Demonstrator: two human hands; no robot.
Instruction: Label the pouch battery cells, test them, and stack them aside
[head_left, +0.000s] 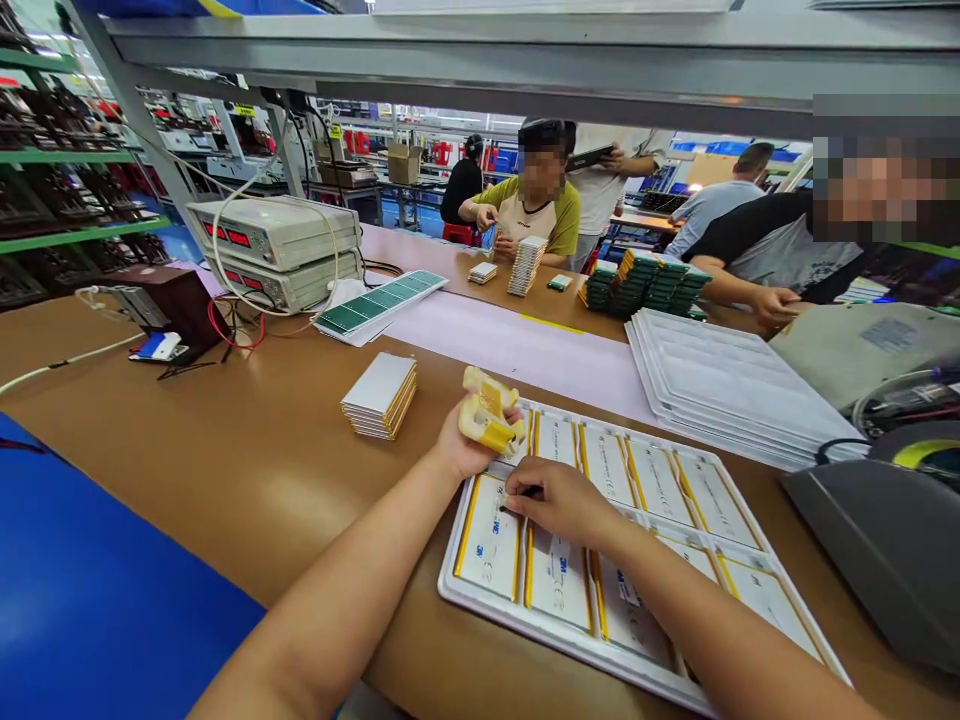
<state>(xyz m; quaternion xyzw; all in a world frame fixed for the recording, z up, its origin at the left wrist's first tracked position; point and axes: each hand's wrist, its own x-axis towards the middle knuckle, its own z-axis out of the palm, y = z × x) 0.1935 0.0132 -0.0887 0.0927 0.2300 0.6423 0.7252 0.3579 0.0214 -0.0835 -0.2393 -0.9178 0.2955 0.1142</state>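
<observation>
My left hand (466,445) grips a yellowish tape dispenser (489,412) above the near left corner of a white tray (480,600). The tray holds several flat white battery cells with yellow edges (487,540) in two rows. My right hand (559,500) rests on the tray with its fingertips pinched on the top of a front-row cell, near a small dark mark. Whether it holds anything small there I cannot tell.
A small stack of white cells (381,397) lies to the left on the brown table. Empty white trays (720,385) are stacked at the right, a grey machine (892,550) beyond them. Test instruments (274,250) stand at far left. Other people work across the table.
</observation>
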